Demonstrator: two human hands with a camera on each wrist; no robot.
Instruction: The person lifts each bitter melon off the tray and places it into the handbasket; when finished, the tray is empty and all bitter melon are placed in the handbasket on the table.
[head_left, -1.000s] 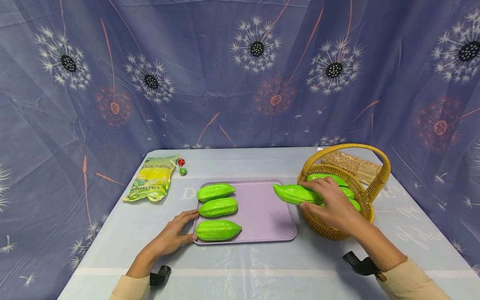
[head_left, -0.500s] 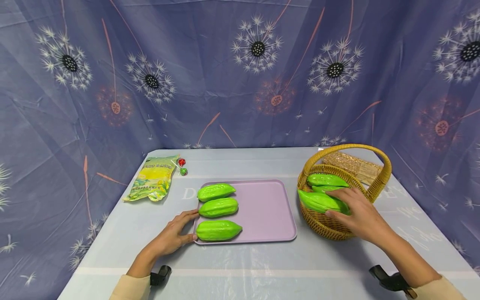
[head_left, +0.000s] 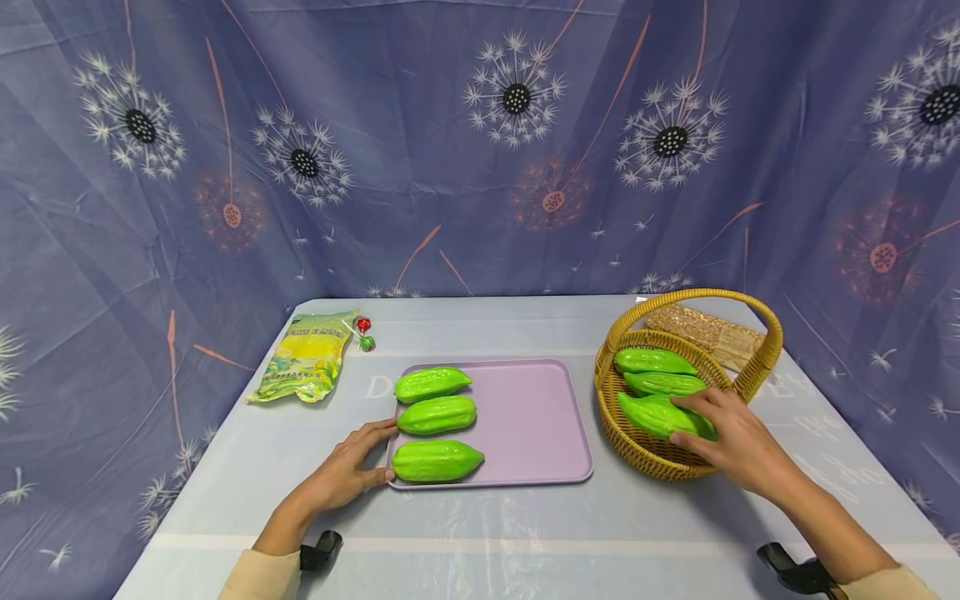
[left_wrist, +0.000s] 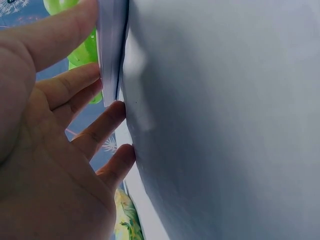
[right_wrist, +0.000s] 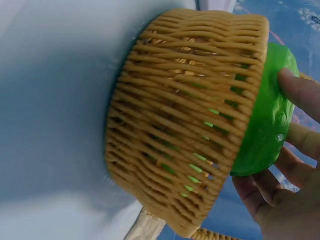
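My right hand (head_left: pixel 731 433) grips a bright green, ridged bitter melon (head_left: pixel 660 417) between thumb and fingers, at the front of a wicker basket (head_left: pixel 637 454). In the right wrist view this bitter melon (right_wrist: pixel 270 115) rises above the basket's rim. Behind it, two more bitter melons (head_left: pixel 655 361) lie side by side in the basket. My left hand (head_left: pixel 347 468) rests at the left edge of a lilac tray (head_left: pixel 532 425), thumb and fingers spread and touching its rim. Along the tray's left side, three bitter melons (head_left: pixel 437 461) lie in a column, stems hidden or absent from sight.
The basket's tall handle (head_left: pixel 693 293) arches over it. Behind the basket lies a gold-brown packet (head_left: pixel 697 327). A yellow-green bag (head_left: pixel 306 357) sits at the back left, beside a red and a green lollipop (head_left: pixel 365 342). A patterned curtain (head_left: pixel 450 167) hangs behind the table.
My right hand has carried the bitter melon rightward from above the tray's right edge and lowered it into the basket's front. My left hand and the tray have stayed put.
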